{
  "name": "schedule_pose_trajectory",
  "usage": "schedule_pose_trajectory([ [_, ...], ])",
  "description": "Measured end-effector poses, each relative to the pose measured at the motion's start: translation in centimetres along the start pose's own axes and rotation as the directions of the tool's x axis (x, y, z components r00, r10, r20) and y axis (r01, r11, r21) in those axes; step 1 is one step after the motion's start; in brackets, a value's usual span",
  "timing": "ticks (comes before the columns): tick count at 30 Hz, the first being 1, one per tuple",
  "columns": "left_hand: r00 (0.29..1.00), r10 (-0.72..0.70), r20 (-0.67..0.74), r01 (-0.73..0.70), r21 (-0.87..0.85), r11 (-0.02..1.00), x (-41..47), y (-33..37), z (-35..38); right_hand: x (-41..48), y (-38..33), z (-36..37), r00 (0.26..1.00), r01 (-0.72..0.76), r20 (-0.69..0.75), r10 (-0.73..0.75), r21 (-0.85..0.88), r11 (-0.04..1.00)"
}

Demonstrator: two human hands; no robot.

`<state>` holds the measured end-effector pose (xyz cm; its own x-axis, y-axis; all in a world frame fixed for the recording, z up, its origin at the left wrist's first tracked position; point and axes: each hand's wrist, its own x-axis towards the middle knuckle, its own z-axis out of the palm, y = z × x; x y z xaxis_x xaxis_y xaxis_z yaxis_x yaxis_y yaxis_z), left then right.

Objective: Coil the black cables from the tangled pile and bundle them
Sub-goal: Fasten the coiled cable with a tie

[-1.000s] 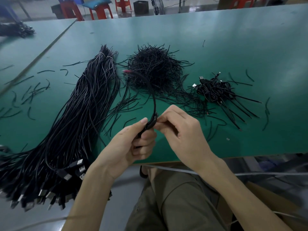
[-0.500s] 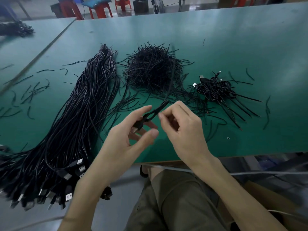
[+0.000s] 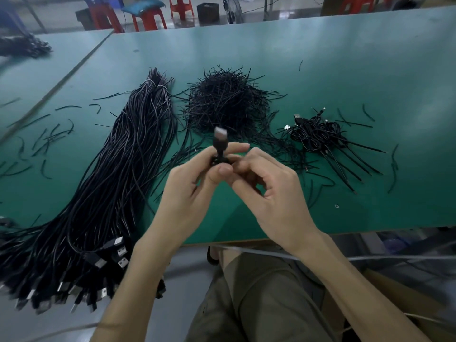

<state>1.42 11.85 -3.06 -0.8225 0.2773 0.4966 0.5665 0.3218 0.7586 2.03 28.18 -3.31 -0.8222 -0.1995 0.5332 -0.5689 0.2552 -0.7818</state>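
Both hands, left [image 3: 190,183] and right [image 3: 266,191], pinch a coiled black cable [image 3: 219,149] between them.

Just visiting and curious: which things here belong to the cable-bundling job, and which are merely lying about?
Job: held cable, pinched by left hand and right hand; long cable pile; heap of short strands; coiled bundles.
Lying about: stray black scraps; red stools; fan.

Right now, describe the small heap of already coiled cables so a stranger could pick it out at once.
Start at the green table, with the long sheaf of straight USB cables on its left and the bristly mound of short wire pieces in the middle. The coiled cables lie right of that mound. Only they are wound into tight loops.
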Motion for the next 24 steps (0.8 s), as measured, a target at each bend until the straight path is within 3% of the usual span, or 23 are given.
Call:
schedule_pose_trajectory([
  [4,0.988,-0.120,-0.096,0.136,0.180,0.974,1.0,-0.2,0.5,0.4,0.6,-0.4,0.999,0.043,-0.014,-0.045,-0.131,0.990],
  [7,0.950,-0.309,-0.042,0.310,0.251,0.917,1.9,-0.4,0.6,0.7,1.4,-0.8,0.987,0.161,0.064,-0.148,-0.343,0.926],
  [10,0.847,-0.522,0.097,0.516,0.083,0.853,2.4,-0.8,0.2,0.3,2.1,-0.8,0.930,0.366,0.235,-0.281,-0.590,0.720],
  [12,0.795,-0.579,0.184,0.593,-0.028,0.805,2.2,-1.0,-0.3,0.2,2.2,-0.9,0.909,0.416,0.276,-0.311,-0.623,0.663],
  [14,0.809,-0.532,0.249,0.579,-0.183,0.794,1.6,-1.1,-0.9,0.2,2.4,-1.2,0.926,0.376,0.237,-0.292,-0.588,0.716],
  [17,0.891,-0.328,0.313,0.424,-0.322,0.846,0.8,-0.9,-1.9,0.7,2.5,-2.0,0.965,0.260,0.121,-0.231,-0.471,0.843],
  [19,0.904,-0.250,0.347,0.362,-0.311,0.879,0.4,-1.1,-1.8,0.8,2.5,-1.9,0.978,0.208,0.088,-0.188,-0.426,0.880],
  [24,0.927,-0.292,0.235,0.331,-0.148,0.932,0.5,-1.4,-0.9,0.4,3.0,-1.6,0.989,0.147,0.054,-0.137,-0.363,0.920],
])
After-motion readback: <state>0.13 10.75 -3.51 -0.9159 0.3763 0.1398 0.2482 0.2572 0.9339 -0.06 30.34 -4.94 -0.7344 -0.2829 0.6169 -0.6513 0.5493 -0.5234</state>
